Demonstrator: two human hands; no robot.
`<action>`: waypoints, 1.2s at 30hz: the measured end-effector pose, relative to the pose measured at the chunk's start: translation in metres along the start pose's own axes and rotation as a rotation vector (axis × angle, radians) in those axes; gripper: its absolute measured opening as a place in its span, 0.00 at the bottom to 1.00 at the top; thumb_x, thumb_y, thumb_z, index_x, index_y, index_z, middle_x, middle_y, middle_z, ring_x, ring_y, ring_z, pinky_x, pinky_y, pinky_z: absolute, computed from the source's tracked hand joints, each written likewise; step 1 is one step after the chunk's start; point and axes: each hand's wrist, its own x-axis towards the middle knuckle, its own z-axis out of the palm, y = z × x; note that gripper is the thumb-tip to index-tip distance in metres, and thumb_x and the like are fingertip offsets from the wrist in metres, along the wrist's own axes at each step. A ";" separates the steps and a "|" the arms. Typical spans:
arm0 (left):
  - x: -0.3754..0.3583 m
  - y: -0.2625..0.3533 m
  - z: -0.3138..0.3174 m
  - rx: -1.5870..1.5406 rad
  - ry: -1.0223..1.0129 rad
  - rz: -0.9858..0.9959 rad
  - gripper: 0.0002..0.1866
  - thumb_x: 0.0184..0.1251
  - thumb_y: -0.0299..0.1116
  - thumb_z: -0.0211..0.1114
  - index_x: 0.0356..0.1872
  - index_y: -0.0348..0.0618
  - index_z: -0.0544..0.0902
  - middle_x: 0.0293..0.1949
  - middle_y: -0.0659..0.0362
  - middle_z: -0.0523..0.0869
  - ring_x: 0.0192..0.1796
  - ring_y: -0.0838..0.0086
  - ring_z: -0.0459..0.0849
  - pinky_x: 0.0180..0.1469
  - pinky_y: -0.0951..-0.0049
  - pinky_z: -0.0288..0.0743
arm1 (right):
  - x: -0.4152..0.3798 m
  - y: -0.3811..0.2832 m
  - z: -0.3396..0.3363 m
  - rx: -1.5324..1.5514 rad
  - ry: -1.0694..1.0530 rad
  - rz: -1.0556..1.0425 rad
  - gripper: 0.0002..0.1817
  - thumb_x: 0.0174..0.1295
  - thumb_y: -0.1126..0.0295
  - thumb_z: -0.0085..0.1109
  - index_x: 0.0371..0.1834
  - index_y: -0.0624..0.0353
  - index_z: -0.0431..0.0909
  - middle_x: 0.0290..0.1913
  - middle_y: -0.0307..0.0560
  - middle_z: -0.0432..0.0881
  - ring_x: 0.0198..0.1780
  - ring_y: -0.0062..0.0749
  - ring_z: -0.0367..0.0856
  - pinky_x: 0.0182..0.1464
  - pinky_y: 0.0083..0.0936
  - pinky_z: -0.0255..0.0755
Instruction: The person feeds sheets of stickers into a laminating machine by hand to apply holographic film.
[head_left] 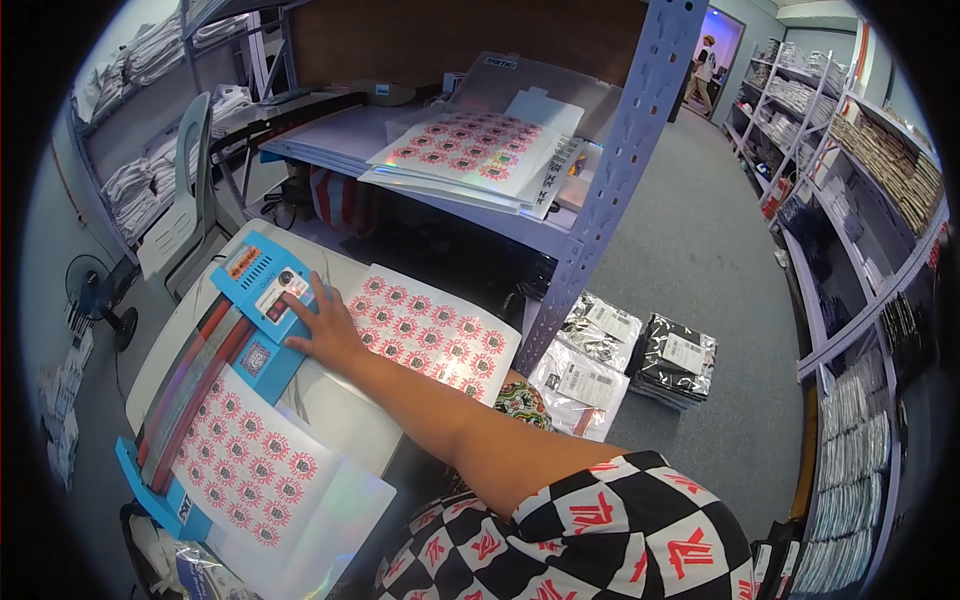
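My right hand (325, 325) reaches across to the control panel (280, 297) of a blue laminator (262, 268). Its fingers are spread, one fingertip on the panel, and it holds nothing. A clear-edged sheet printed with red and black emblems (245, 455) lies with its far edge against the laminator's red rollers (190, 390). Beside my forearm, another sheet of the same emblems (430, 325) rests on the white table (345, 410). My left hand is out of view.
A stack of printed sheets (470, 150) sits on the shelf above the table. Packed garments (675, 360) are piled on the floor to the right. A metal post (600, 210) rises by the table. Loaded racks (850, 520) line the right wall; a chair (190, 190) stands behind.
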 end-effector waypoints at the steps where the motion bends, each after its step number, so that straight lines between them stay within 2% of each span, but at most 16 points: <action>1: -0.002 0.000 -0.002 -0.003 0.004 -0.005 0.16 0.55 0.34 0.55 0.46 0.43 0.77 0.54 0.46 0.69 0.57 0.47 0.65 0.56 0.51 0.57 | 0.000 0.000 0.001 0.004 0.015 -0.007 0.37 0.47 0.43 0.56 0.63 0.30 0.56 0.70 0.49 0.35 0.63 0.67 0.47 0.59 0.54 0.54; 7: -0.025 -0.013 -0.018 -0.003 0.014 -0.036 0.16 0.55 0.34 0.55 0.45 0.43 0.77 0.54 0.46 0.69 0.57 0.47 0.65 0.56 0.50 0.57 | 0.002 0.004 0.002 -0.031 0.067 -0.017 0.37 0.46 0.45 0.59 0.62 0.32 0.59 0.69 0.53 0.39 0.63 0.64 0.49 0.60 0.51 0.53; 11: -0.076 -0.027 -0.049 -0.090 0.008 -0.111 0.16 0.55 0.34 0.55 0.45 0.44 0.77 0.54 0.46 0.69 0.57 0.47 0.65 0.56 0.50 0.57 | 0.005 0.017 0.026 0.016 0.094 -0.097 0.39 0.43 0.51 0.64 0.62 0.39 0.61 0.68 0.60 0.43 0.64 0.58 0.51 0.62 0.42 0.53; 13: -0.101 -0.018 -0.058 -0.098 0.011 -0.129 0.16 0.55 0.34 0.55 0.45 0.44 0.77 0.54 0.46 0.69 0.57 0.47 0.65 0.56 0.50 0.57 | 0.005 0.009 0.020 0.063 0.115 -0.099 0.39 0.43 0.53 0.65 0.62 0.39 0.61 0.68 0.60 0.42 0.63 0.58 0.52 0.61 0.44 0.54; 17: -0.125 -0.019 -0.055 0.155 0.042 -0.001 0.15 0.53 0.33 0.52 0.43 0.49 0.78 0.54 0.47 0.68 0.60 0.48 0.61 0.56 0.51 0.55 | 0.003 -0.002 0.007 -0.032 0.132 -0.147 0.36 0.46 0.52 0.62 0.62 0.39 0.60 0.67 0.62 0.44 0.61 0.61 0.54 0.60 0.44 0.56; 26: -0.117 0.005 -0.063 0.110 0.022 -0.143 0.19 0.45 0.30 0.52 0.42 0.48 0.78 0.52 0.47 0.68 0.59 0.47 0.61 0.57 0.50 0.53 | 0.004 -0.001 0.010 -0.042 0.156 -0.161 0.36 0.45 0.55 0.65 0.61 0.40 0.61 0.66 0.62 0.45 0.60 0.60 0.55 0.58 0.44 0.58; 30: -0.108 0.012 -0.066 0.101 0.003 -0.155 0.17 0.45 0.30 0.51 0.40 0.47 0.79 0.51 0.48 0.68 0.59 0.48 0.61 0.57 0.50 0.53 | 0.003 -0.003 0.008 -0.060 0.141 -0.161 0.34 0.48 0.51 0.61 0.61 0.41 0.61 0.66 0.62 0.45 0.59 0.60 0.55 0.58 0.46 0.57; 36: -0.108 0.008 -0.065 0.079 0.004 -0.168 0.16 0.54 0.39 0.49 0.40 0.48 0.80 0.50 0.48 0.69 0.58 0.48 0.62 0.57 0.49 0.54 | 0.003 -0.001 0.009 -0.081 0.113 -0.143 0.34 0.50 0.48 0.58 0.61 0.41 0.60 0.66 0.62 0.43 0.60 0.59 0.55 0.58 0.46 0.58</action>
